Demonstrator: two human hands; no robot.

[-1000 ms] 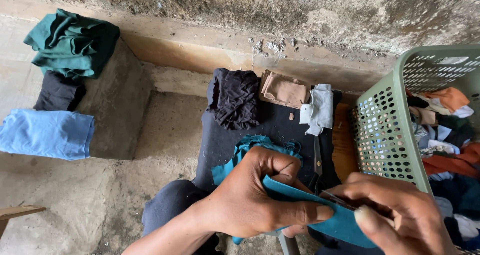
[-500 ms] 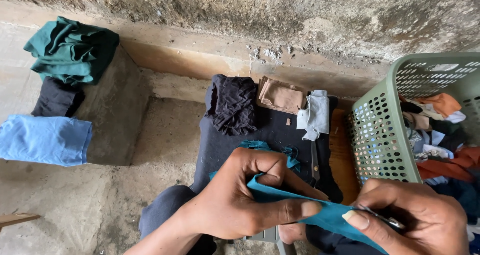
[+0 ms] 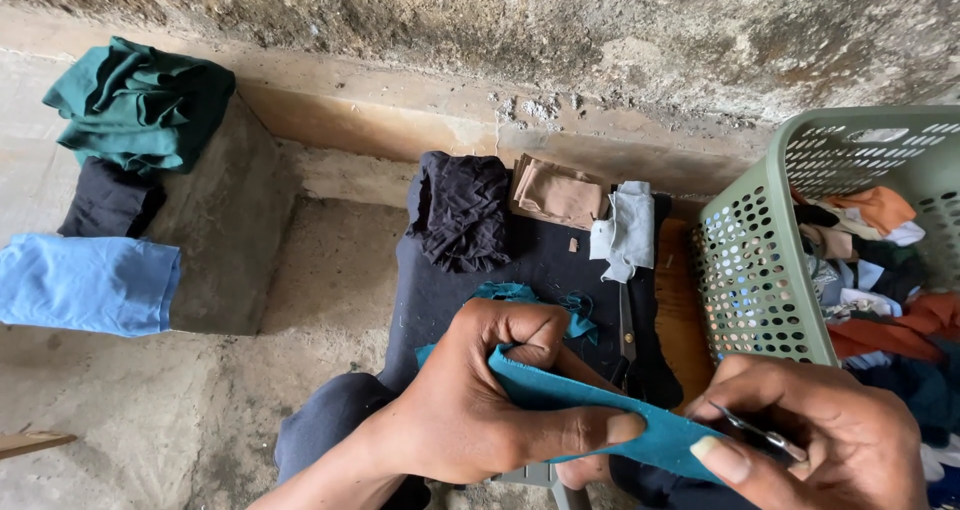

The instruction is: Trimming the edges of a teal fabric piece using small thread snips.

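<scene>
My left hand (image 3: 490,400) pinches a strip of teal cloth (image 3: 590,400) between thumb and fingers, low in the middle of the view. My right hand (image 3: 820,440) grips the strip's other end and also holds a small metal tool (image 3: 765,435), thin and dark; its kind I cannot tell. The strip is stretched flat between both hands. Just behind it, more teal cloth scraps (image 3: 540,300) lie on a dark cloth-covered stool (image 3: 540,260).
On the stool lie a black folded cloth (image 3: 462,210), a tan piece (image 3: 560,192) and a pale grey piece (image 3: 625,230). A green perforated basket (image 3: 760,260) of mixed clothes stands right. Green (image 3: 140,100), black (image 3: 105,200) and blue (image 3: 90,282) garments rest on a concrete block at left.
Both hands have shifted slightly lower and right with the teal strip, and the strip is now pulled straighter between them. The view has tilted a little.
</scene>
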